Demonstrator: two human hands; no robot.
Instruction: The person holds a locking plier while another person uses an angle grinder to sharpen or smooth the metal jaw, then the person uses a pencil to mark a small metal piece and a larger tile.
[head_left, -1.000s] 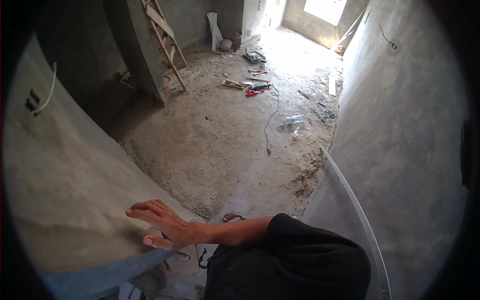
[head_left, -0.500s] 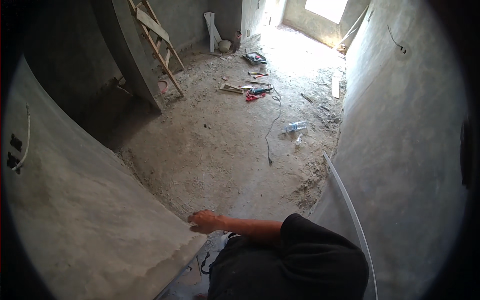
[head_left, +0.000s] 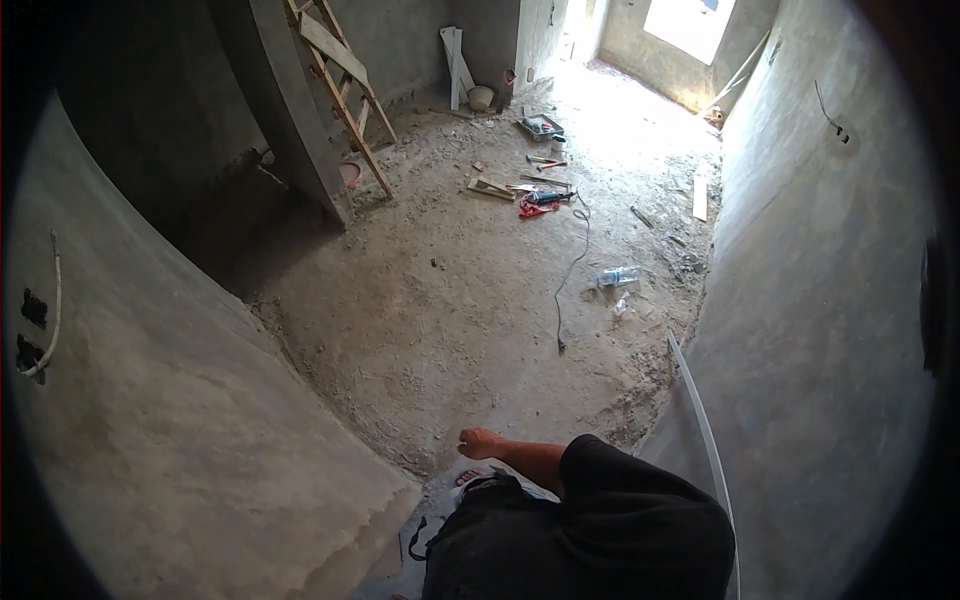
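Note:
My right hand (head_left: 482, 443) hangs over the dusty floor in front of my body, its fingers curled in and nothing visible in them. It is apart from the end of the left plaster wall (head_left: 300, 480), the nearest wall to it. Just below it, a foot (head_left: 472, 477) shows beside my dark clothing. My left hand is out of view. On my right, a long thin white strip (head_left: 703, 420) leans along the grey wall.
Ahead lie a power cord (head_left: 572, 275), a plastic bottle (head_left: 617, 276), a green power tool (head_left: 548, 198), hammers (head_left: 548, 163) and a tray (head_left: 541, 127). A wooden ladder (head_left: 345, 80) stands far left. Rubble lines the right wall's foot. Wires stick out of both side walls.
My right hand has come away from the end of the left wall and moved right, its fingers drawing in. The view has shifted slightly, so the room appears farther right and lower.

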